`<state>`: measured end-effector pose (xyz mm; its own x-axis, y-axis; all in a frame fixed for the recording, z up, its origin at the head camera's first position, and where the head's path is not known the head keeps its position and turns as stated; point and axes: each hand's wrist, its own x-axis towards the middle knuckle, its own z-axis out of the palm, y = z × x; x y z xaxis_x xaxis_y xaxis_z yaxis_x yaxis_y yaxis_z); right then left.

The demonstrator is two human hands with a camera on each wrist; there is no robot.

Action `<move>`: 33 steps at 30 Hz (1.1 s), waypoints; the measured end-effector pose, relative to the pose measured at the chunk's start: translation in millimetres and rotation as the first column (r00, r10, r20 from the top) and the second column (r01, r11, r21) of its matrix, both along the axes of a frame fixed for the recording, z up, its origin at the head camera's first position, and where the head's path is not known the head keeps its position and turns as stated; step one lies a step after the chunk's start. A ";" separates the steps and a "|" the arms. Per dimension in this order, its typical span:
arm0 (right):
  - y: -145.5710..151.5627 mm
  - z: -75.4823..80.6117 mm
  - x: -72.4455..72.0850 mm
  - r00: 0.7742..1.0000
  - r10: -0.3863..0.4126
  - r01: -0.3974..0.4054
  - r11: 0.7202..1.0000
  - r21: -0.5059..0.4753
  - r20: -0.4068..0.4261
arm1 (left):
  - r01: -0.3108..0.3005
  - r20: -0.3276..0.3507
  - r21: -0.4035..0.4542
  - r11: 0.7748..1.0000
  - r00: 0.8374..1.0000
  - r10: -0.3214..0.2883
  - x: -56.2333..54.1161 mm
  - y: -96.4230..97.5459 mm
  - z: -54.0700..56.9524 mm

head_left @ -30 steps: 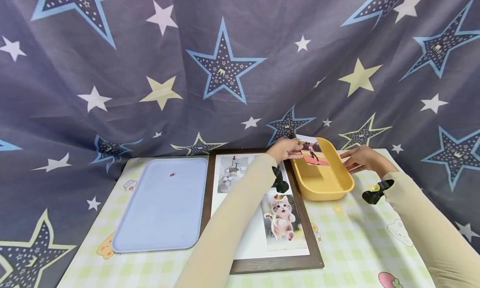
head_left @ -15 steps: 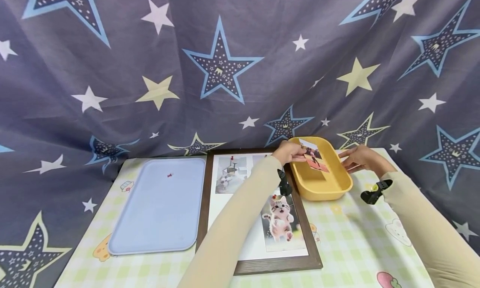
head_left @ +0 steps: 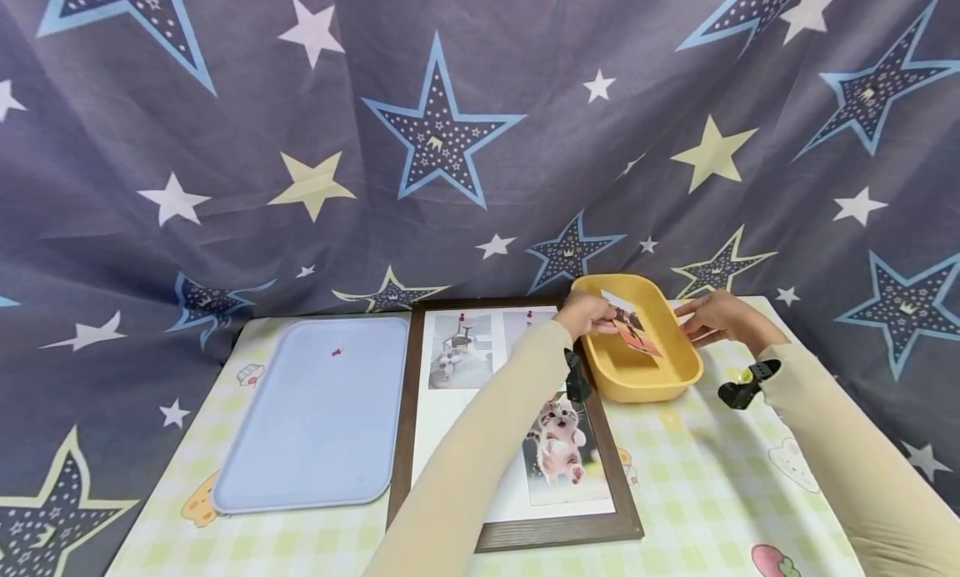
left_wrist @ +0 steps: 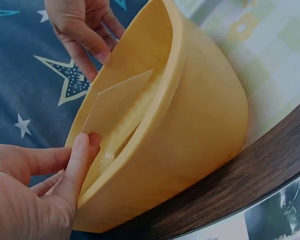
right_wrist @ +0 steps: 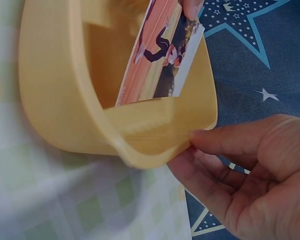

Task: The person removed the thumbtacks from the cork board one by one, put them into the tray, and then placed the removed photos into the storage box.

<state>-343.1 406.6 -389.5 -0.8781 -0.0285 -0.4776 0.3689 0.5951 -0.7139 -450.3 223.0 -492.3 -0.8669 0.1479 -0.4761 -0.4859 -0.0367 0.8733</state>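
In the head view, right of centre, we see the left hand (head_left: 587, 314) holding a glossy rectangular paper photo (head_left: 636, 333) inside a deep, round-cornered yellow bin (head_left: 648, 389). In the left wrist view's lower left, its fingers (left_wrist: 76, 167) pinch the photo's edge. In the right wrist view's lower right, we see the right hand (right_wrist: 282, 165) gripping the bin's rim.

Through my head feed I look forward and down from well back over most of the surface (head_left: 712, 494), while my left and right wrist feeds peer close into the tub (head_left: 645, 388) from opposite sides, both sharing its inside and the photo (head_left: 637, 333).
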 end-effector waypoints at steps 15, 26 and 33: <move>-2.7 -0.7 0.3 1.000 0.006 -0.006 1.000 -0.002 0.003 | -0.015 0.054 -0.218 0.976 0.998 0.027 15.9 -3.9 26.2; -1.1 1.0 -0.1 1.000 0.004 -0.004 1.000 -0.006 -0.003 | 0.133 0.180 -0.189 0.973 0.979 -0.099 -43.0 20.4 -26.3; -0.9 4.7 -0.7 1.000 0.001 -0.001 1.000 0.000 -0.008 | 0.219 0.179 -0.097 0.971 0.963 -0.200 -56.5 21.8 -37.5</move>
